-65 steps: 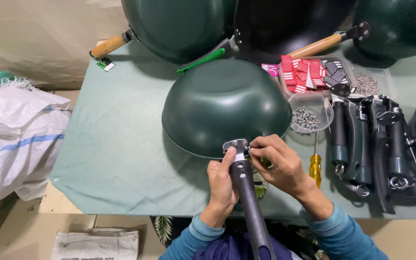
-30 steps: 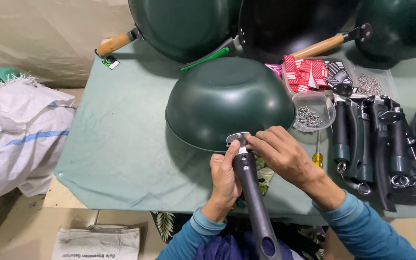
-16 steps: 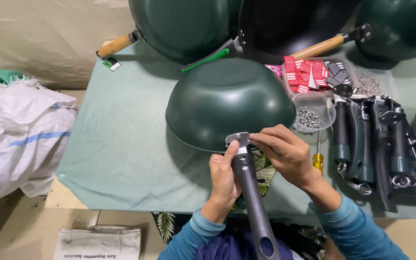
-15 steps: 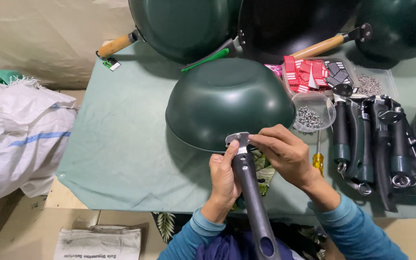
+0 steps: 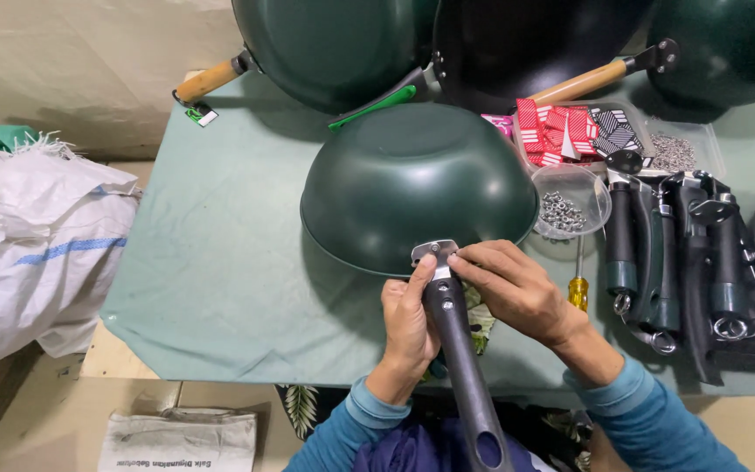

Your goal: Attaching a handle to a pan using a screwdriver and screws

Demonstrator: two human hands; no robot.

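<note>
1. Compared with half a second ago, little differs: the left hand [image 5: 410, 322] stays wrapped around the dark handle [image 5: 458, 358], and the right hand [image 5: 517, 291] still has its fingertips pinched at the metal bracket [image 5: 435, 253]; the fingers have shifted only slightly.
2. The left grip is closed on the handle; the right grip is closed on the bracket's edge.
3. The upturned green wok [image 5: 419, 183] rests dome-up near the front edge of the surface [image 5: 220, 262], with the handle reaching past that edge toward the person.
4. The wok's shell is smooth, matte and rounded; the bracket is bare, shiny metal with small holes.
5. The handle is long, dark and faintly textured, with a hanging hole at its end.
6. The surface wears a soft green cloth.
7. Just right of the wok sit a clear bowl of small metal rivets [image 5: 571, 206] and a yellow-handled screwdriver [image 5: 578, 286].
8. More dark handles [image 5: 683, 253] lie heaped toward the right edge.
</note>
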